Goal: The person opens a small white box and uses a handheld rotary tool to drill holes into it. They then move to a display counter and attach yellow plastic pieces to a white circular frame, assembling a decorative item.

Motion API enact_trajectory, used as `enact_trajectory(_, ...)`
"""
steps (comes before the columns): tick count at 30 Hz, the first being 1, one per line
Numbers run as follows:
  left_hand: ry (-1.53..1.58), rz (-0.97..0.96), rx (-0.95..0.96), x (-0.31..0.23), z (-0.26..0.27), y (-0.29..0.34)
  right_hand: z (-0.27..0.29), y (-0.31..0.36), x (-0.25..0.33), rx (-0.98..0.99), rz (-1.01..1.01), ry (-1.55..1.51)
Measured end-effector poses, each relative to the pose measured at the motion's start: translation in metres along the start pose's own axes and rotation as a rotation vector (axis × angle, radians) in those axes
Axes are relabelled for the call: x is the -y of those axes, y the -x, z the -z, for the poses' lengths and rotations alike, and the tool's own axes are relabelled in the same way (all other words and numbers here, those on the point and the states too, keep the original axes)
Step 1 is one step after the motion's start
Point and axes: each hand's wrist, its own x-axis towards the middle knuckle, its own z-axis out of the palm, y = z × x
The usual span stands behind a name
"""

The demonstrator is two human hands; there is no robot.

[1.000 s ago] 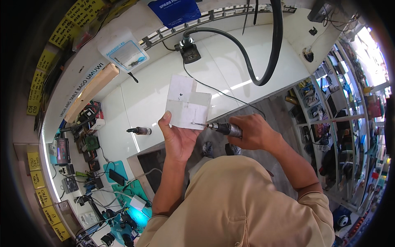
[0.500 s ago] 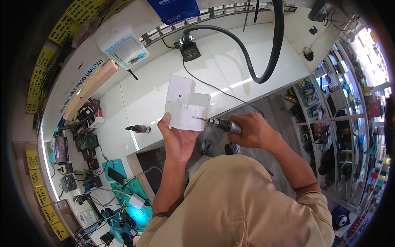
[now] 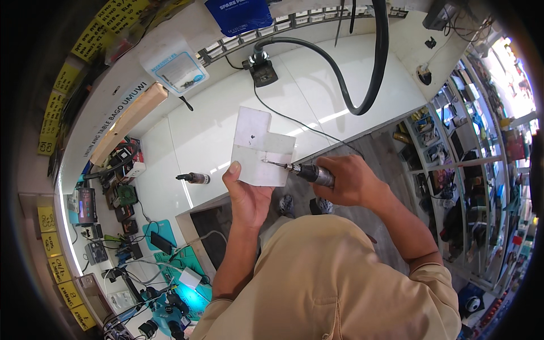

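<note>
An L-shaped white block (image 3: 255, 139) with a small dark mark stands out in front of me, over the front edge of the white table (image 3: 209, 136). My left hand (image 3: 250, 198) grips its lower edge, with the thumb on the near face. My right hand (image 3: 354, 180) is closed round a dark rotary tool handpiece (image 3: 313, 173) with a metal chuck. Its thin bit (image 3: 276, 164) points left across the block's lower part, and the tip is at or very near the surface. Whether it touches is hard to tell.
A second handpiece (image 3: 194, 178) lies on the table to the left. A black plug adapter (image 3: 263, 73) with a thick looping hose (image 3: 326, 62) is at the back. Teal mats (image 3: 187, 258) and a blue microscope (image 3: 164, 317) sit lower left; stocked shelves (image 3: 447, 170) line the right.
The block has turned slightly, so its face shows flatter, and it sits a little lower and to the right. The bit's tip now lies farther left over that face.
</note>
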Motion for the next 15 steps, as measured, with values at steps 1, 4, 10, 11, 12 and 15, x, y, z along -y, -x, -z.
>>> enact_trajectory(1, 0.003, -0.009, -0.001, 0.0, -0.001, 0.0, 0.0, 0.0, 0.001, -0.004, 0.003, -0.006)
enact_trajectory(4, 0.013, -0.032, -0.005, -0.002, -0.003, 0.001, -0.001, -0.002, 0.002, -0.001, 0.003, -0.003)
enact_trajectory(10, 0.009, -0.068, -0.005, -0.004, -0.004, 0.004, -0.008, -0.004, 0.003, -0.025, -0.002, -0.039)
enact_trajectory(11, 0.008, -0.082, 0.005, -0.004, -0.004, 0.004, -0.01, -0.004, 0.003, -0.039, 0.008, -0.048)
enact_trajectory(12, 0.005, -0.079, -0.013, -0.004, -0.003, 0.005, -0.011, -0.004, 0.004, -0.054, 0.018, -0.057)
enact_trajectory(15, -0.003, -0.085, -0.002, -0.003, -0.001, 0.005, -0.014, -0.004, 0.005, -0.052, 0.01, -0.074)
